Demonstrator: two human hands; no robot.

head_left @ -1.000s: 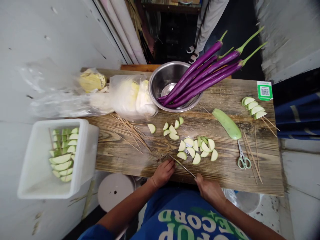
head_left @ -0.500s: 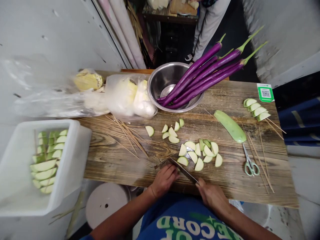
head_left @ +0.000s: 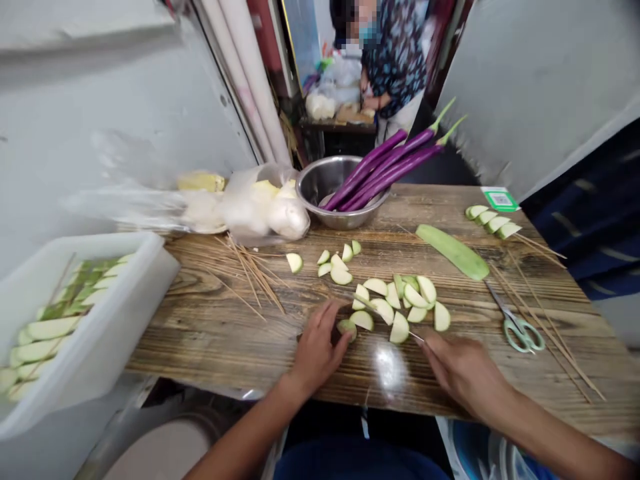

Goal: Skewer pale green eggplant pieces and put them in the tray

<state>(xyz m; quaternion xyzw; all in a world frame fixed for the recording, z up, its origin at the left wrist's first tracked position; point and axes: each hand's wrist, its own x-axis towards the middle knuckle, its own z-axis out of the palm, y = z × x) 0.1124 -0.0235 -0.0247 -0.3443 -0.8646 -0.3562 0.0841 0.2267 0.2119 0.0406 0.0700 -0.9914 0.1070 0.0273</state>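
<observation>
- The right hand (head_left: 465, 370) has a closed grip on a knife (head_left: 416, 337), its thin blade seen nearly edge-on and slanting up and left among pale green slices (head_left: 442, 317).
- The left hand (head_left: 320, 347) has a half-open grip, thumb apart from bent fingers, with one cut piece (head_left: 347, 329) at the gap; whether it pinches that piece, I cannot tell.
- Most slices lie loosely grouped in front of the hands, with a smaller scatter farther off to the left.
- The wooden table (head_left: 200, 347) also bears a peeled green length (head_left: 453, 251), with scissors (head_left: 515, 327) just beside its near end.
- Loose sticks (head_left: 255, 270) lie on the left; more are at the right, near a skewered row of slices (head_left: 493, 221).
- Along the far edge, a metal bowl (head_left: 345, 219) of purple eggplants (head_left: 385, 170) stands beside plastic-bagged produce (head_left: 265, 207).
- At far left, a white tub (head_left: 125, 327) holds more slices.
- Beyond the table, another person (head_left: 400, 67) in a patterned top stands at a second worktop.
</observation>
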